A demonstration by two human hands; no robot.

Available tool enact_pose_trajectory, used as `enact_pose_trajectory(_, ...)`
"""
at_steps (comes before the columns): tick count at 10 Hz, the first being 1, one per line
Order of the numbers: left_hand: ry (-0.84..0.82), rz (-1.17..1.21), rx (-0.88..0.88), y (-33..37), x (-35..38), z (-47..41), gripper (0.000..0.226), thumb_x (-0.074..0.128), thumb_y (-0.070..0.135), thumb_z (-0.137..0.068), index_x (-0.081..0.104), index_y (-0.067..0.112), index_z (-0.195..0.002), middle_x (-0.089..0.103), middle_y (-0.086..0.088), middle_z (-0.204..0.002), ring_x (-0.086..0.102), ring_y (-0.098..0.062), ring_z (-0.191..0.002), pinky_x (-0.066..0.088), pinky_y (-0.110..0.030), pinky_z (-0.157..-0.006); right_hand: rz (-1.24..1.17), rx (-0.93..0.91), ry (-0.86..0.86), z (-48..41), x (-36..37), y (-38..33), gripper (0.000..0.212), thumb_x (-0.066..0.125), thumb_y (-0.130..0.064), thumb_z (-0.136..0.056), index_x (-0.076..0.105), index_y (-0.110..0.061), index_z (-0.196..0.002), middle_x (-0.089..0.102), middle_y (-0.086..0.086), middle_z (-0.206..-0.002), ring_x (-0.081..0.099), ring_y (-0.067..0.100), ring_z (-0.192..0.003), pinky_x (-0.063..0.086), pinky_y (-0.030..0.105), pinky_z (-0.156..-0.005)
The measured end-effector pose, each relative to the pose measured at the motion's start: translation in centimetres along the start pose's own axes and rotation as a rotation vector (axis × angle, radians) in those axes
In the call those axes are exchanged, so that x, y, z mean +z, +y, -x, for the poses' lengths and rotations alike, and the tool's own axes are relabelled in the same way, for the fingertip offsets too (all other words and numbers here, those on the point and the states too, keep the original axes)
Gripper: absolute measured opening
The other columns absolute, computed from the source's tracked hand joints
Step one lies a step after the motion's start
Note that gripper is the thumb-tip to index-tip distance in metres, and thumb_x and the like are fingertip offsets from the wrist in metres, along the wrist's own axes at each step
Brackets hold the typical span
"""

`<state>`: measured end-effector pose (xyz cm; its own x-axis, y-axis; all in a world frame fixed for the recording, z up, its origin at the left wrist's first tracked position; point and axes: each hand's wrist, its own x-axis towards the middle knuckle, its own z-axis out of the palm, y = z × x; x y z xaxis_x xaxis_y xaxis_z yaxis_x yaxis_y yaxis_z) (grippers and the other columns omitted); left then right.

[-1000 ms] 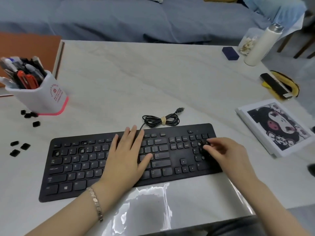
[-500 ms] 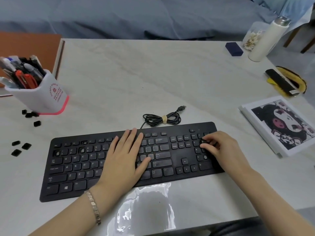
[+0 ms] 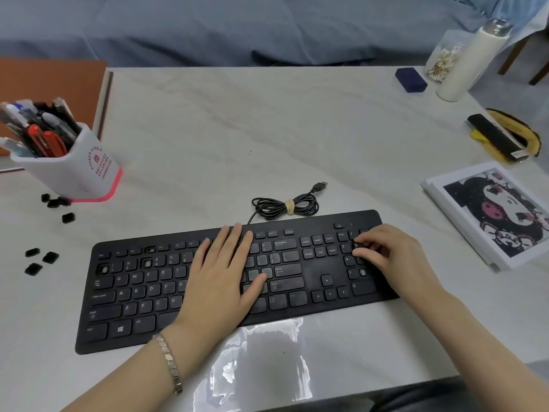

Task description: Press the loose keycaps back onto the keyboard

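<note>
Head: left fingers (image 3: 234, 237) flat on keyboard (image 3: 133, 292); right fingers (image 3: 370, 242) curled, grip unclear; keycaps (image 3: 55, 202) beside pen cup (image 3: 74, 173).

Right hand (image 3: 395, 257) slightly farther up the keyboard (image 3: 142, 292), fingers (image 3: 367, 242) more tightly curled than before.

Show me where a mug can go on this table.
Free: the wide stretch of table beyond the coiled cable, between pen cup and bottle. Crowded: loose keycaps left of the keyboard, picture and banana on the right.
</note>
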<state>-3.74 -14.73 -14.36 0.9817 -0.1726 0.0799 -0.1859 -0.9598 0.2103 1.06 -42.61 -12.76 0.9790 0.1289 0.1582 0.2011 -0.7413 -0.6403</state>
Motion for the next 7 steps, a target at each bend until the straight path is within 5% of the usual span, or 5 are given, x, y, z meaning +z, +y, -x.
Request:
enact_pose_trajectory(4,-0.003,0.004,-0.002,0.0,0.0,0.0,0.074,0.01,0.058,-0.096,0.049,0.01,-0.136,0.045,-0.01,-0.144,0.031,-0.022,-0.134,0.018,-0.04,-0.11,-0.057,0.088,0.012,-0.8,0.3,0.0,0.014,0.079,-0.005,-0.066,0.074,-0.006,-0.079,0.058,-0.008,-0.074,0.054,-0.007,-0.066,0.036,0.003,-0.065)
enact_pose_trajectory(5,-0.004,0.008,-0.003,0.0,0.0,0.0,0.073,0.01,0.058,-0.096,0.049,0.01,-0.136,0.046,-0.011,-0.143,0.031,-0.022,-0.134,0.017,-0.039,-0.11,0.025,0.088,0.085,0.2,1.3,-0.2,0.009,0.074,-0.006,-0.074,0.074,-0.006,-0.083,0.056,-0.008,-0.078,0.054,0.002,-0.069,0.035,0.006,-0.068)
enact_pose_trajectory(6,-0.021,0.008,-0.008,0.0,-0.1,0.0,0.073,0.011,0.058,-0.096,0.049,0.01,-0.136,0.046,-0.01,-0.143,0.03,-0.022,-0.134,0.012,-0.036,-0.111,0.172,-0.014,0.145,2.6,2.7,-0.4,0.01,0.055,-0.017,-0.092,0.063,-0.021,-0.089,0.058,-0.008,-0.091,0.047,-0.007,-0.082,0.032,0.003,-0.073)
enact_pose_trajectory(7,-0.018,0.012,-0.009,0.0,-0.1,-0.1,0.074,0.011,0.058,-0.096,0.049,0.009,-0.136,0.046,-0.011,-0.143,0.031,-0.022,-0.134,0.013,-0.036,-0.111,0.388,-0.164,0.226,3.5,3.1,-0.3,0.034,0.044,-0.02,-0.09,0.066,0.001,-0.106,0.062,0.014,-0.101,0.048,0.021,-0.093,0.048,0.033,-0.073)
